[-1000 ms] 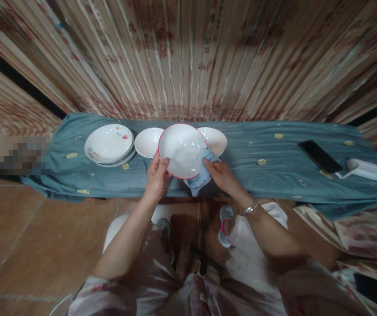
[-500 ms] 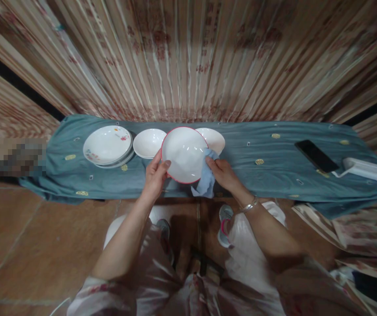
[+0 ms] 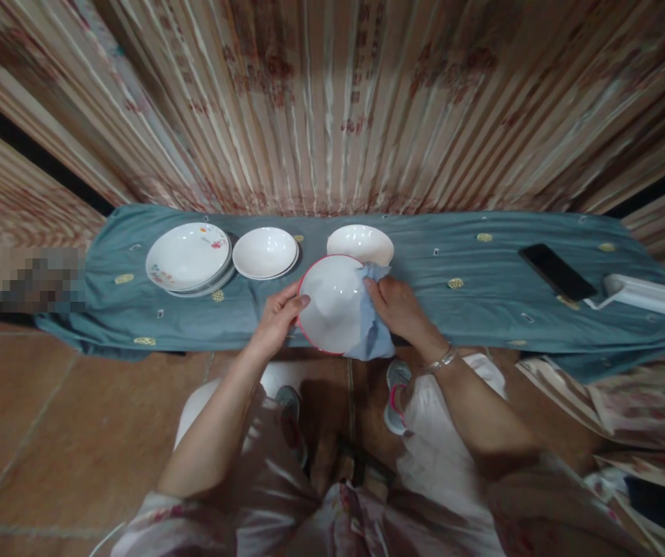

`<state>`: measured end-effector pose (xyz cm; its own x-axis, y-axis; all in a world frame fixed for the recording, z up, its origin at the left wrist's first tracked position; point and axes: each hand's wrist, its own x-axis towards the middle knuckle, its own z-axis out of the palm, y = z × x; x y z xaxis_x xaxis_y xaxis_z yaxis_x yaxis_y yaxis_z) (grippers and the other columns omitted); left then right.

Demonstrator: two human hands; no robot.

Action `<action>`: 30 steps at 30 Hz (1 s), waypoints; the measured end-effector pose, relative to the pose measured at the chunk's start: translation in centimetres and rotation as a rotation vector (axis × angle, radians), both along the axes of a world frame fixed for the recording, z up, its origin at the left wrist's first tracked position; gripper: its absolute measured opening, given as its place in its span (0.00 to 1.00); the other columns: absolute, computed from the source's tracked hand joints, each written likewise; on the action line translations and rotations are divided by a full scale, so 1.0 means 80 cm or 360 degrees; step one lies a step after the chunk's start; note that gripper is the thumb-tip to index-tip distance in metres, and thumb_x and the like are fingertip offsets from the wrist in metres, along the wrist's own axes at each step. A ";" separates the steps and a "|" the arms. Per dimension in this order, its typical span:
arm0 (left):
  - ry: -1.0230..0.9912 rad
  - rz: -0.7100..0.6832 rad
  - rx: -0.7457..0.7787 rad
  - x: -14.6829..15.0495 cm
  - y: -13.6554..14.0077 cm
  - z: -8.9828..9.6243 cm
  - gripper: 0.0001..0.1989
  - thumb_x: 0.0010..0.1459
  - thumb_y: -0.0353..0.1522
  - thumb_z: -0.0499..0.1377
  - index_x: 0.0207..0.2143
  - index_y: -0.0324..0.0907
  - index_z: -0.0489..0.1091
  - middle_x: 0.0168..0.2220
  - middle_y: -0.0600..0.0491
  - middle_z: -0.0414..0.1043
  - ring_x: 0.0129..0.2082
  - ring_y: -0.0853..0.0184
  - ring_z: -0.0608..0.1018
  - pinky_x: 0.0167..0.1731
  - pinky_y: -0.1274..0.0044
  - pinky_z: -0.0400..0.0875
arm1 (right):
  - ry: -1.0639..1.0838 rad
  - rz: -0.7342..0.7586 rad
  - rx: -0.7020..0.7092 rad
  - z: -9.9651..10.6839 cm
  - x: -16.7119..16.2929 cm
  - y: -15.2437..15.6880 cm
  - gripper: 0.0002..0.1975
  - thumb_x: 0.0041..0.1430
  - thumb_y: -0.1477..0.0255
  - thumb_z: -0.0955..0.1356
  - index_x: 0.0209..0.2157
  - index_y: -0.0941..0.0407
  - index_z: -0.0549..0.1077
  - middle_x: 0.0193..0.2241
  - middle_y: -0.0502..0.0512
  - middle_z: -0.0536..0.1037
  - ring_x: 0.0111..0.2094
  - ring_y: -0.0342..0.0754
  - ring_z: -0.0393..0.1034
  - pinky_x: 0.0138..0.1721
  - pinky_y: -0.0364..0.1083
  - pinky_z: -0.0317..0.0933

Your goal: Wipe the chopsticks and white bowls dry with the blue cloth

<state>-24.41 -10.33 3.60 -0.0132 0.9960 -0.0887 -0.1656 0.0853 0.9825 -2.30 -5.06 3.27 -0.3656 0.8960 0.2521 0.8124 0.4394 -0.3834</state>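
A white bowl with a red rim (image 3: 330,305) is held up over the front edge of the table, its inside facing me. My left hand (image 3: 281,316) grips its left rim, thumb on the inner side. Pinched in my right hand (image 3: 395,305) is a light blue cloth (image 3: 374,329), which lies over the bowl's right rim and hangs below it. Just behind the held bowl stands a white bowl (image 3: 361,241), partly covered by it. Left of that are stacked white bowls (image 3: 265,251), and farther left a stack of white plates with a flower print (image 3: 189,255).
A blue-green cloth with yellow pineapples (image 3: 465,325) covers the long narrow table. On its right lie a black phone (image 3: 557,272) and a white device with a bent arm (image 3: 660,298). Pleated curtains (image 3: 332,116) hang behind. Tiled floor (image 3: 24,418) lies below.
The red-rimmed bowl has come down and slightly right, toward me, with both hands on it. More of the bowls behind it now shows. The cloth has shifted with the right hand.
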 end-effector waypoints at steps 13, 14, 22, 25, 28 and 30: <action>0.0111 -0.0363 -0.0068 0.023 -0.007 -0.017 0.22 0.50 0.46 0.60 0.35 0.36 0.78 0.23 0.51 0.74 0.23 0.66 0.72 0.23 0.76 0.65 | -0.0042 0.0513 0.0349 0.018 -0.021 -0.021 0.20 0.67 0.74 0.56 0.58 0.62 0.64 0.62 0.67 0.62 0.63 0.57 0.55 0.60 0.58 0.55; 0.0112 -0.0373 -0.0066 0.024 -0.007 -0.018 0.22 0.50 0.46 0.60 0.35 0.36 0.78 0.24 0.51 0.74 0.23 0.65 0.72 0.24 0.76 0.65 | -0.0055 0.0554 0.0343 0.021 -0.023 -0.023 0.21 0.67 0.75 0.56 0.59 0.60 0.63 0.62 0.65 0.61 0.63 0.56 0.54 0.60 0.58 0.54; 0.0194 -0.0280 0.0037 0.027 -0.007 -0.006 0.21 0.48 0.44 0.61 0.37 0.38 0.79 0.25 0.52 0.76 0.27 0.63 0.75 0.27 0.75 0.68 | -0.0056 0.0378 0.0306 0.008 -0.013 -0.008 0.19 0.68 0.70 0.56 0.49 0.65 0.70 0.50 0.71 0.74 0.53 0.58 0.66 0.54 0.56 0.61; 0.0168 -0.0199 0.0094 0.024 -0.005 -0.001 0.23 0.48 0.43 0.62 0.42 0.38 0.78 0.27 0.51 0.77 0.32 0.60 0.77 0.31 0.74 0.70 | 0.0005 0.0202 0.0275 0.001 -0.005 -0.001 0.21 0.69 0.66 0.53 0.44 0.61 0.71 0.41 0.68 0.77 0.44 0.57 0.71 0.46 0.55 0.64; 0.0162 -0.0122 0.0101 0.022 -0.004 0.001 0.26 0.47 0.43 0.63 0.47 0.39 0.76 0.28 0.51 0.78 0.32 0.60 0.78 0.32 0.74 0.71 | 0.0020 0.0040 0.0206 -0.002 0.000 0.001 0.22 0.69 0.63 0.52 0.39 0.60 0.71 0.33 0.66 0.77 0.36 0.55 0.72 0.39 0.51 0.64; 0.0169 -0.0064 0.0118 0.021 -0.003 0.002 0.27 0.46 0.42 0.64 0.48 0.39 0.75 0.29 0.51 0.78 0.31 0.61 0.78 0.32 0.74 0.71 | 0.0015 -0.0031 0.0146 -0.002 0.002 0.001 0.22 0.69 0.63 0.52 0.37 0.60 0.70 0.30 0.65 0.77 0.33 0.54 0.72 0.35 0.50 0.62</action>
